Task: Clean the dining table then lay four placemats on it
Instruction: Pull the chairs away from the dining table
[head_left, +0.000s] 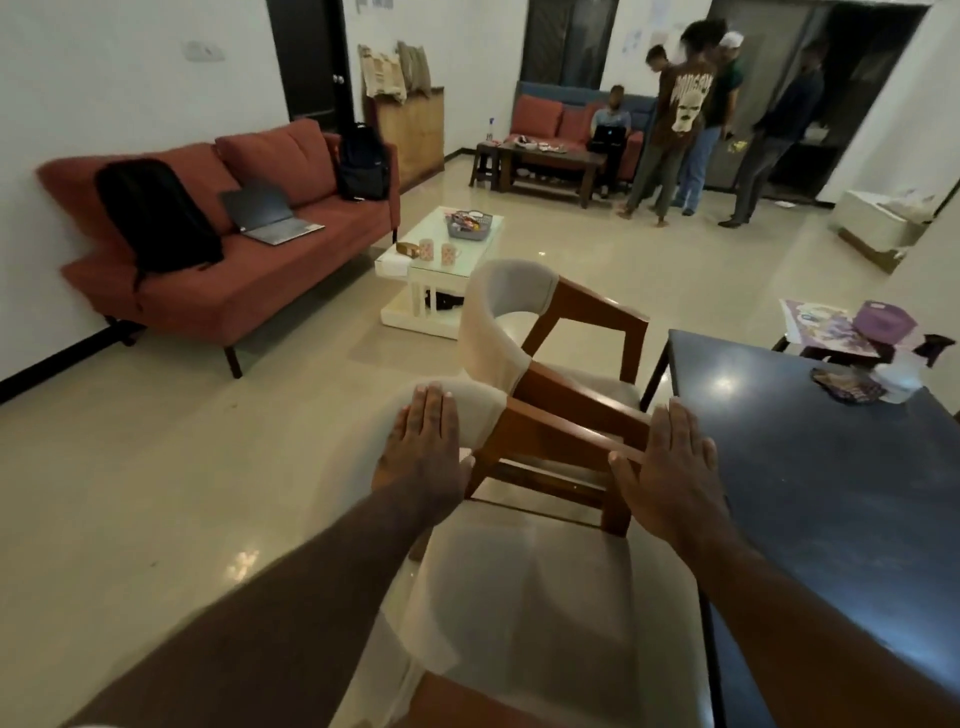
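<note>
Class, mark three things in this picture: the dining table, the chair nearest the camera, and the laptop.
dining table (810, 493): head view, bare part of its dark top.
nearest chair (550, 597): head view, its seat cushion.
laptop (283, 228): head view, its keyboard deck.

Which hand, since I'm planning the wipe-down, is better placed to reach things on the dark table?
Likely right. The right hand rests on the chair's wooden arm beside the dark table, the side where the dark bundle lies. The left hand lies flat on the padded chair back, farther from it.
</note>
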